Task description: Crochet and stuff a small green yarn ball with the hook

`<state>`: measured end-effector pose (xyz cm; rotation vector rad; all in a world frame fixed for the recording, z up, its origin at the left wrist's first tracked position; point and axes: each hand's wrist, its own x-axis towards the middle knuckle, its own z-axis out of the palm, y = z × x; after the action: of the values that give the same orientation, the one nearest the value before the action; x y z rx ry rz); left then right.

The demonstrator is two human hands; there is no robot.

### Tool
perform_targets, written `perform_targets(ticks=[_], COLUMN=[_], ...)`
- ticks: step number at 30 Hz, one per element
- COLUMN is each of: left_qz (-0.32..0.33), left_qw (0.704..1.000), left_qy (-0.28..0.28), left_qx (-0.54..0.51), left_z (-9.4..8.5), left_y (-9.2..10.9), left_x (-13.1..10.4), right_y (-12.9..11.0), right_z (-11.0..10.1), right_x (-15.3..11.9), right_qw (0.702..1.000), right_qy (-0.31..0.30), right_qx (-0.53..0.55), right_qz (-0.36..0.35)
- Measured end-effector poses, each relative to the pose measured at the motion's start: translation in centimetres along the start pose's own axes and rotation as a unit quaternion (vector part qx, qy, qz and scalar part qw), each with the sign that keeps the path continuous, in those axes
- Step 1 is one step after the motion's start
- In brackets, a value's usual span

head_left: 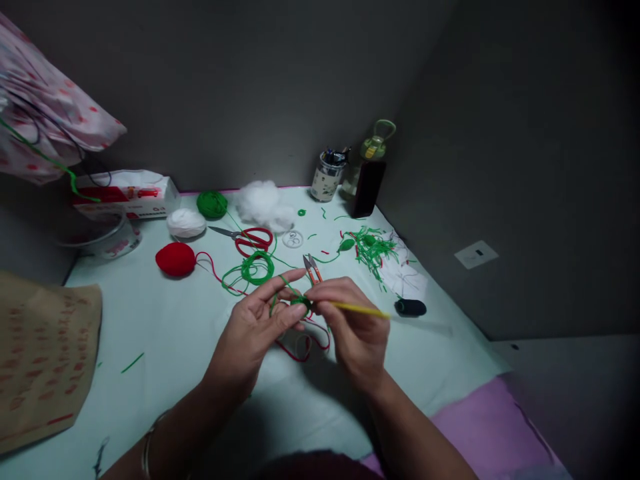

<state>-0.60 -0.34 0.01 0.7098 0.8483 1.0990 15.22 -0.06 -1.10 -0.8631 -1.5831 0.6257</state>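
Frame centre: left hand (257, 321) pinches green piece (302, 303) at fingertips; right hand (359, 337) pinches yellow tool (363, 309), tip unclear.

The pale mint-green counter (165, 400) bears a pointed red yarn ball (175, 259), a round white yarn ball (186, 223), red-handled metal scissors (239, 237), loosely coiled green yarn (246, 269), fluffy white stuffing (264, 205) and a patterned cylindrical pen holder (326, 183).
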Motion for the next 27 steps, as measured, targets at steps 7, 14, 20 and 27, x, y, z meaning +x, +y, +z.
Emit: perform_targets(ticks=[7, 14, 20, 27], left_qz=[-0.096, -0.021, -0.022, 0.017], left_qw=[0.985, 0.998, 0.999, 0.998], left_qy=[-0.043, -0.044, -0.030, 0.015], left_qx=[-0.139, -0.027, 0.005, 0.063], left_z=[0.1, -0.2, -0.5, -0.7], left_y=[0.6, 0.2, 0.0, 0.4], left_x=[0.4, 0.3, 0.2, 0.1], right_y=[0.0, 0.4, 0.8, 0.0], right_z=[-0.5, -0.1, -0.3, -0.4], right_x=[-0.2, 0.6, 0.6, 0.4], right_qw=[0.999, 0.982, 0.950, 0.971], right_qy=[0.040, 0.003, 0.042, 0.020], right_qx=[-0.014, 0.141, 0.237, 0.182], right_qz=[-0.014, 0.126, 0.201, 0.153])
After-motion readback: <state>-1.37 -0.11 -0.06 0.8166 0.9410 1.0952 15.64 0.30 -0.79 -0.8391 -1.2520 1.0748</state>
